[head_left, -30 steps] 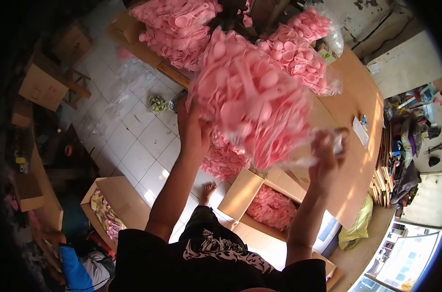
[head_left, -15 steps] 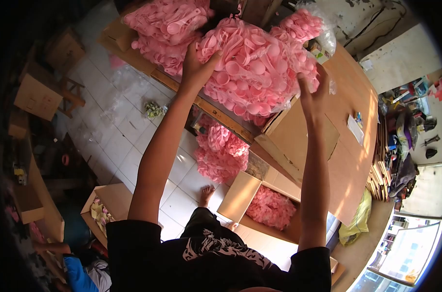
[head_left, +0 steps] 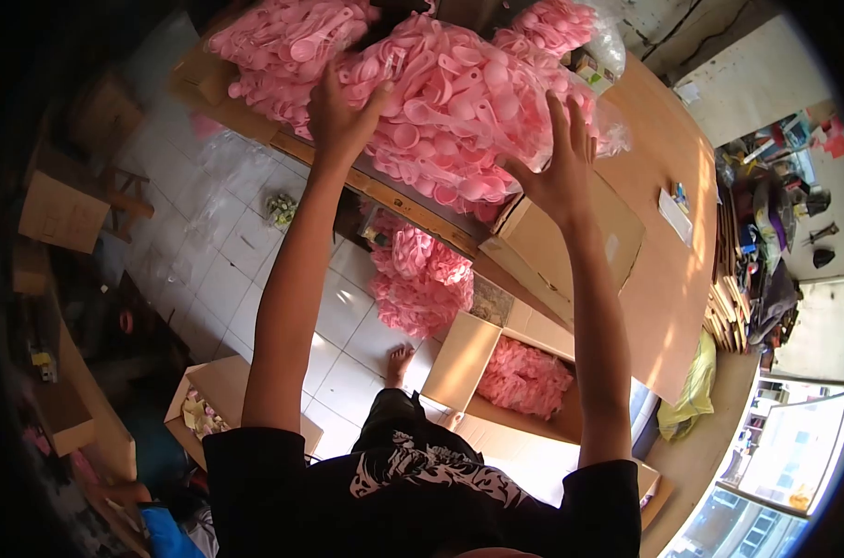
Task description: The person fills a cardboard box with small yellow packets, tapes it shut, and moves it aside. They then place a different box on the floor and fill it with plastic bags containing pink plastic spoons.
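Head view showed your left hand [head_left: 341, 123] and right hand [head_left: 563, 181] spread wide at the spoon bag [head_left: 450, 112] on the near edge of the bench [head_left: 413, 216], contact unclear.

Bagged pink spoons [head_left: 450, 116] on brown table [head_left: 664, 288]

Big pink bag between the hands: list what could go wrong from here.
The pink bag lies close to the table edge, and the left hand and right hand are spread open, so it might slide off. It crowds the neighbouring bag; a sideways push could shift that one too. The right hand might also knock the cardboard box near it.
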`<act>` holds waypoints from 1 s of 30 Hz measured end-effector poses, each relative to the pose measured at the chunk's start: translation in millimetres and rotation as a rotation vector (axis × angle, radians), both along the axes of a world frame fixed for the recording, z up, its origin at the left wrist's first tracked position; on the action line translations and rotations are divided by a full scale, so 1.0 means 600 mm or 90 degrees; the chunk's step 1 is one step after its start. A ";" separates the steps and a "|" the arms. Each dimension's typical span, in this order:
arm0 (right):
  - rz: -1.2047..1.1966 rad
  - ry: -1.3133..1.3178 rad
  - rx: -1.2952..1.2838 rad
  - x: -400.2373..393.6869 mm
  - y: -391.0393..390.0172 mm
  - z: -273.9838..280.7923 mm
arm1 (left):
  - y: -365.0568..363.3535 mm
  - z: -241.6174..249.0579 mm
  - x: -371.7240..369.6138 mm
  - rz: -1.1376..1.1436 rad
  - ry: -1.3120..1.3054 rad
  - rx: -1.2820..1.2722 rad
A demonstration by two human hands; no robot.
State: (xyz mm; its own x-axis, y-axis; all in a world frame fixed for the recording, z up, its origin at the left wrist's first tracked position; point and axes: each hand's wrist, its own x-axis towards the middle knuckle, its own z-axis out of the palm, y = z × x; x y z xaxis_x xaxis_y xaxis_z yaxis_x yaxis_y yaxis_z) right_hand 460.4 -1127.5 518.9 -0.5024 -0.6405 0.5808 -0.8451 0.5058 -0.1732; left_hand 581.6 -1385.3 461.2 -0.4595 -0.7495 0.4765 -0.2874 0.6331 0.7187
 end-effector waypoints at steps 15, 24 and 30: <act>-0.076 -0.731 0.569 0.351 0.757 -0.684 | 0.456 -0.614 0.582 -0.214 -0.590 0.587; -0.254 -0.683 0.420 0.343 1.013 -0.952 | 0.834 -0.665 0.825 -0.122 -0.585 0.650; -0.312 -0.808 0.348 0.290 1.002 -1.192 | 0.980 -0.718 0.942 -0.049 -0.666 0.723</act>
